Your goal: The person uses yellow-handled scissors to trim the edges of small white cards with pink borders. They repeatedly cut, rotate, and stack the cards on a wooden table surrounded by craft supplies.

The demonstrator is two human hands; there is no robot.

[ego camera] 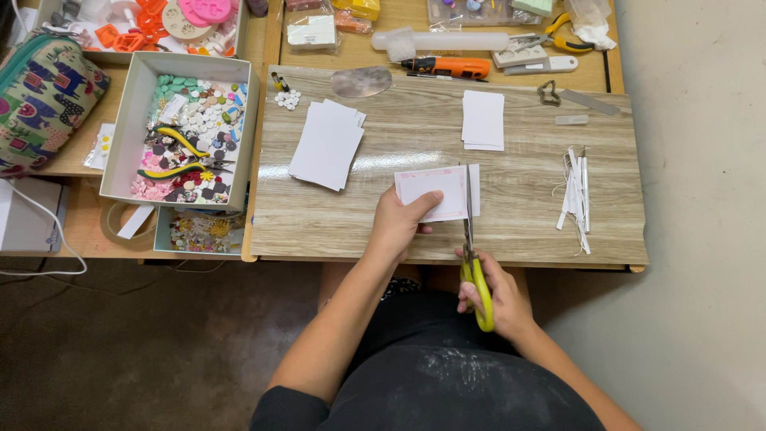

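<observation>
While left hand (396,223) pinched card (435,193) | right hand (499,299) gripped scissors (472,263), blades in card | risk: thumb near blades, crooked cut

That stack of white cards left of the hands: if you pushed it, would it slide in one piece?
Probably not. The card stack is already fanned, edges offset, so a push would likely spread it further. The cards look thin and flat, so likely light and a bit bendy. The smooth, glossy table would probably let them slide easily.
</observation>
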